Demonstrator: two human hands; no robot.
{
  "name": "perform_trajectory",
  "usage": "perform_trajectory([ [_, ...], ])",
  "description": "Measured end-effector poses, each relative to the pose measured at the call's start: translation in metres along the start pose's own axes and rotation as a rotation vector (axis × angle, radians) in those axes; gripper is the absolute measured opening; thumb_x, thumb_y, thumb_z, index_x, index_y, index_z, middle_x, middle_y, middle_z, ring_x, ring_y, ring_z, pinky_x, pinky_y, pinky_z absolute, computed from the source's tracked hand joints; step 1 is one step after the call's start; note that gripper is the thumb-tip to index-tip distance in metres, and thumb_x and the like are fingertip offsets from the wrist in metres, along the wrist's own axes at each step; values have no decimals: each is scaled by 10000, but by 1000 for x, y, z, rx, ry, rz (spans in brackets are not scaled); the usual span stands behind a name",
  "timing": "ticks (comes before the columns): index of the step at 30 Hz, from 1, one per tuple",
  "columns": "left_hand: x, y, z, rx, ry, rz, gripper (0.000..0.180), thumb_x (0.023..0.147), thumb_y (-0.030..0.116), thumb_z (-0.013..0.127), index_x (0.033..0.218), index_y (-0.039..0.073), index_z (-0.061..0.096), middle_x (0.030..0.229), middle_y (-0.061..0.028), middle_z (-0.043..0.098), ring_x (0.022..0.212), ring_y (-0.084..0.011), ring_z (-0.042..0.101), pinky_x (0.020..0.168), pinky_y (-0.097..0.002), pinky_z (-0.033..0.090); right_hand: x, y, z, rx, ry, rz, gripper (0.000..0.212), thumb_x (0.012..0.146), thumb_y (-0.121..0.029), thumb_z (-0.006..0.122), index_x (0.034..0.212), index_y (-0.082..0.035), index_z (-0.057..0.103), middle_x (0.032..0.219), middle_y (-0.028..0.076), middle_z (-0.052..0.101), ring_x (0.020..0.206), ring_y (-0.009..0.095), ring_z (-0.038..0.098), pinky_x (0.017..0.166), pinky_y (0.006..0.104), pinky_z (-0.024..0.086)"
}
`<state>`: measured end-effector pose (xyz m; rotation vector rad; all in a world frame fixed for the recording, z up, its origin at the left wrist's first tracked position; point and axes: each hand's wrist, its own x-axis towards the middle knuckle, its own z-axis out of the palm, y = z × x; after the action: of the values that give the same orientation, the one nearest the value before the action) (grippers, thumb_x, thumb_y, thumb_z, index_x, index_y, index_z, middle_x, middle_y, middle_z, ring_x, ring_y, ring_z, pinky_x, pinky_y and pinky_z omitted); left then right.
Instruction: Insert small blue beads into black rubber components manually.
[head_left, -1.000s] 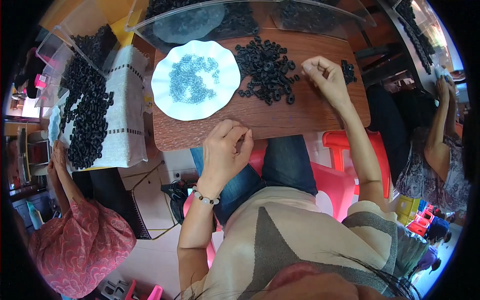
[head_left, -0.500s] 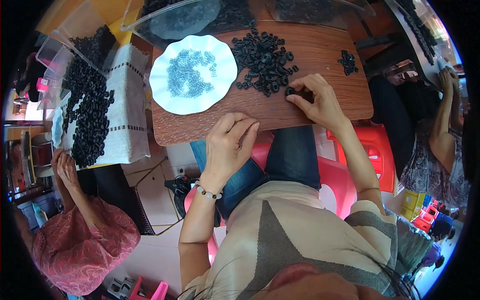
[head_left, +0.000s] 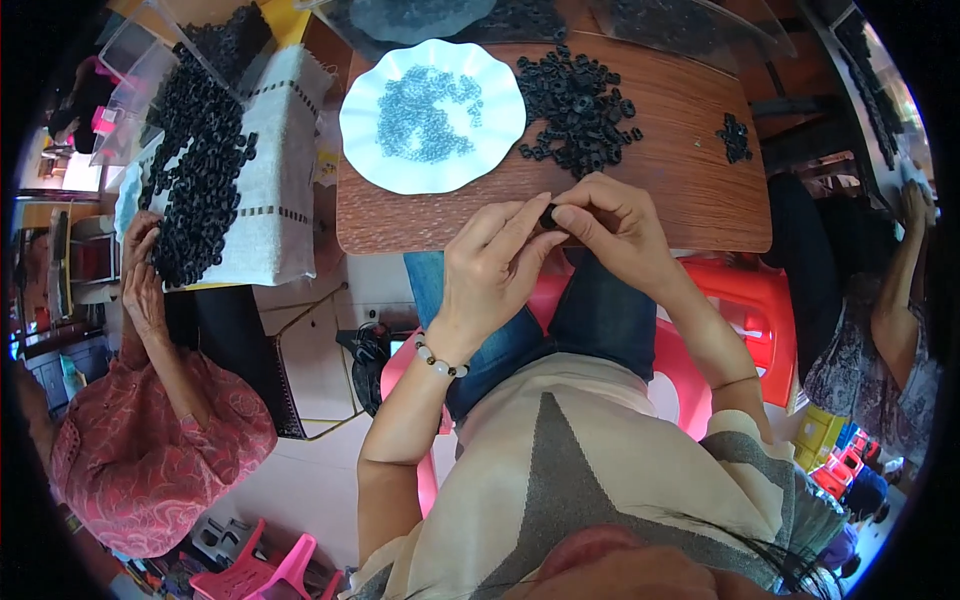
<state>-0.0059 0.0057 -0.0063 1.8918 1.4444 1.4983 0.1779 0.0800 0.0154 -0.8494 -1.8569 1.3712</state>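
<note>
My left hand [head_left: 493, 262] and my right hand [head_left: 625, 237] meet over the near edge of the brown wooden tabletop [head_left: 400, 222]. Between their fingertips is a small black plastic part [head_left: 548, 216]; the right thumb and fingers pinch it, and the left thumb and forefinger close against its other side. Anything smaller in the left fingers is hidden. Just beyond my hands lies a heap of similar black parts [head_left: 580, 110]. A white wavy-rimmed plate [head_left: 362, 150] to its left bears many tiny clear ring-like pieces [head_left: 425, 115].
A small cluster of black parts [head_left: 735, 138] lies at the tabletop's right. Clear plastic bins [head_left: 690, 30] stand along the back. On the left, another person's hands [head_left: 143, 265] are by a pile of black parts [head_left: 200, 190] on a white cloth [head_left: 275, 190]. A red stool [head_left: 765, 310] stands at right.
My right hand has brought the black part left and nearer to me, away from the heap. My left hand has moved right to meet it, and its fingers now touch the part.
</note>
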Motion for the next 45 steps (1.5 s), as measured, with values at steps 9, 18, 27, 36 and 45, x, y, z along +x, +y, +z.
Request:
perform_trajectory([
  [9, 3, 2, -3, 55, 41, -22, 362, 855, -10, 754, 1215, 0, 712, 1005, -147, 709, 845, -276, 697, 735, -345, 570, 12, 2, -4, -187, 42, -147, 125, 934, -133, 754, 999, -27, 763, 829, 56, 682, 755, 142, 571, 657, 286, 447],
  [18, 2, 2, -3, 105, 22, -111, 324, 925, -9, 678, 1249, 3, 695, 994, -147, 689, 818, -250, 673, 721, -317, 550, 48, 13, -20, -769, 127, -450, 230, 869, -95, 757, 1097, -81, 730, 1049, 80, 660, 999, 300, 570, 839, 396, 490],
  [27, 3, -5, -6, 86, 45, -55, 346, 907, -11, 718, 1251, 18, 698, 1001, -138, 676, 813, -250, 660, 710, -315, 541, 59, 26, -12, -887, 49, -428, 224, 842, -101, 769, 1058, -88, 710, 1097, 86, 622, 1065, 337, 518, 886, 422, 477],
  [36, 1, -8, -5, 49, 53, -61, 340, 905, -13, 714, 1242, 21, 691, 1004, -135, 673, 802, -256, 655, 681, -327, 533, 65, 16, -11, -827, 65, -429, 201, 841, -81, 769, 1025, -69, 688, 1051, 93, 659, 1034, 328, 552, 890, 427, 464],
  [45, 2, -3, -6, 2, 68, -83, 345, 912, 4, 689, 1255, -15, 655, 999, -164, 646, 824, -312, 640, 694, -382, 531, 105, 1, -1, -756, -73, -556, 149, 862, -74, 746, 1010, -87, 742, 950, 96, 686, 935, 312, 595, 841, 405, 485],
])
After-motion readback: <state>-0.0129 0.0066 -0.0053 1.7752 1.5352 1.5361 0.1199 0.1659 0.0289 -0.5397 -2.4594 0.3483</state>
